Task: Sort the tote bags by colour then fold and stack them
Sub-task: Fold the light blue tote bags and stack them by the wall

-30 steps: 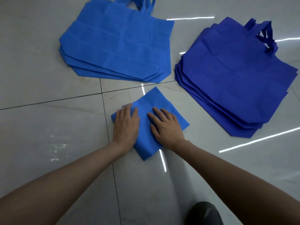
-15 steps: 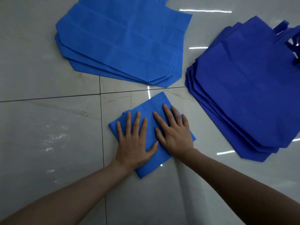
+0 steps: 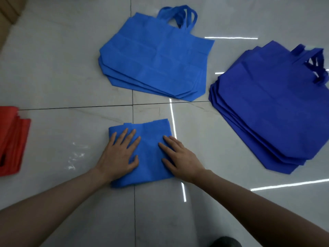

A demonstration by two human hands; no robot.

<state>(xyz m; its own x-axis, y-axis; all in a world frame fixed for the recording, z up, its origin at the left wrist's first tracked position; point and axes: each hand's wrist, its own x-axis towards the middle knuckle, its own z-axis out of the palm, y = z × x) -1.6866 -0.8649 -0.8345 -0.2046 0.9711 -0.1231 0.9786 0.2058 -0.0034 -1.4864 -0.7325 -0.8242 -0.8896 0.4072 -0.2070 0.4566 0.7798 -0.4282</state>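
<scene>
A light blue tote bag, folded into a small square, lies on the tiled floor in front of me. My left hand presses flat on its left half with fingers spread. My right hand presses flat on its right half. Beyond it lies a flat pile of unfolded light blue bags with handles at the far end. At the right lies a pile of unfolded dark blue bags. Red bags show at the left edge.
The floor is pale glossy tile with dark grout lines and bright light reflections. A dark shoe tip shows at the bottom edge. Something tan sits in the top left corner.
The folded bag has turned from a diamond angle to square with me under both hands. My hands have moved apart toward its sides. The view swung left, bringing the red bags in.
</scene>
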